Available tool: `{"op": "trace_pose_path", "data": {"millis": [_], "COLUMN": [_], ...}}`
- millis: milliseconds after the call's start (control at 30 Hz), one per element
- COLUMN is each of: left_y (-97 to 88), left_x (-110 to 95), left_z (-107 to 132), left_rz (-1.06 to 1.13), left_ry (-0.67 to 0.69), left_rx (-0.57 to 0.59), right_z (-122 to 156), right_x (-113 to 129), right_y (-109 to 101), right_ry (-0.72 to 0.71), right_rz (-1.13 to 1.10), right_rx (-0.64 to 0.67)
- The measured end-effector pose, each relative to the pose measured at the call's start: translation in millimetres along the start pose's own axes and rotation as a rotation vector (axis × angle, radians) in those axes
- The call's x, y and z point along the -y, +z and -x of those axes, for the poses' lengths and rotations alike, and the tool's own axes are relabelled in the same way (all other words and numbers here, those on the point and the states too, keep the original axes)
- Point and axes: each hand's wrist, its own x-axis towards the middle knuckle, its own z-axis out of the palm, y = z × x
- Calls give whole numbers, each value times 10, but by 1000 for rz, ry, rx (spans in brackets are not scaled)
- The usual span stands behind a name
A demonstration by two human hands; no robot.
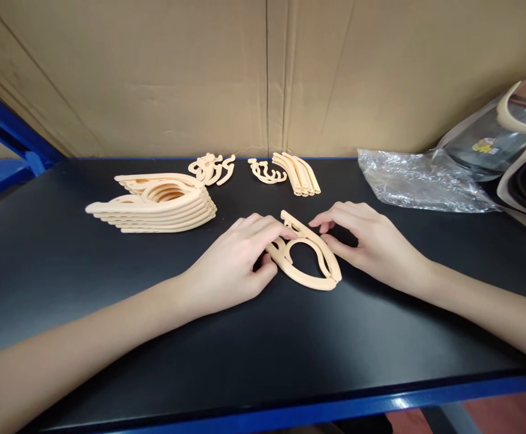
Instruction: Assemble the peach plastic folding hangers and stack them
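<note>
A cream plastic folding hanger (pixel 309 260) lies folded on the black table (pixel 109 289) between my hands. My left hand (pixel 231 262) pinches its left end, fingers above and thumb below. My right hand (pixel 371 244) rests against its right arm, fingers curled onto the upper edge. A stack of several folded hangers (pixel 158 205) lies to the left. Behind are loose hook pieces (pixel 211 169), more hook pieces (pixel 266 173) and a bundle of curved arm pieces (pixel 297 175).
A crumpled clear plastic bag (pixel 421 181) lies at the right rear. Beyond it sit bagged items with a cream rim (pixel 511 120). A cardboard wall (pixel 263 72) backs the table. The blue table edge (pixel 380 404) runs along the front.
</note>
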Motion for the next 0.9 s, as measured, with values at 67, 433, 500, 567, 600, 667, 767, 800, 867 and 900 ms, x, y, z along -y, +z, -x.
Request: {"op": "trace_pose_path", "data": {"millis": [67, 433, 500, 567, 600, 667, 767, 800, 867, 900], "left_y": [-2, 16, 23, 31, 34, 34, 26, 22, 16, 13], "left_x": [-6, -17, -7, 7, 13, 20, 10, 1, -17, -24], "left_z": [4, 13, 20, 29, 32, 35, 30, 28, 25, 24], "left_rz": [8, -52, -37, -24, -22, -17, -2, 0, -7, -18], "left_ry": [27, 44, 35, 21, 17, 15, 16, 11, 7, 12], "left_rx": [-19, -51, -28, 13, 37, 83, 110, 106, 93, 80], "right_z": [3, 7, 4, 6, 9, 16, 26, 29, 32, 33], "right_x": [0, 63, 63, 62, 63, 74, 109, 120, 131, 129], "right_y": [0, -63, -68, -68, -66, -62, -51, -48, -44, -43], "right_ry": [23, 1, 11, 19, 13, -13, -31, -27, 12, 50], "right_rz": [1, -104, -140, -194, -225, -285, -312, -306, -287, -282], "right_rx": [-16, 37, 82, 144, 179, 232, 226, 209, 159, 131]}}
